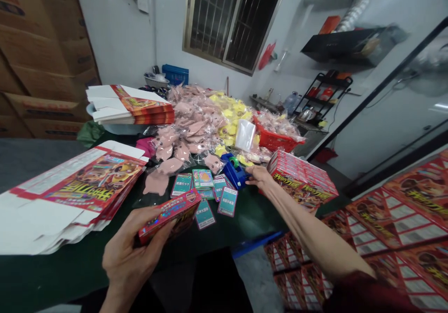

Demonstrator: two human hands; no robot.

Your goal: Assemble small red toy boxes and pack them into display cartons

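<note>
Head view: left hand is clamping a red printed carton near a blue tape dispenser, fingers wrapped round to steady it; right hand is resting beside the dispenser, fingers probably loose.

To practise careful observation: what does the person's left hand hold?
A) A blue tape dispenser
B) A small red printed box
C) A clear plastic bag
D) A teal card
B: the left hand grips the small red printed box, while the right hand sits beside the blue tape dispenser.
</note>
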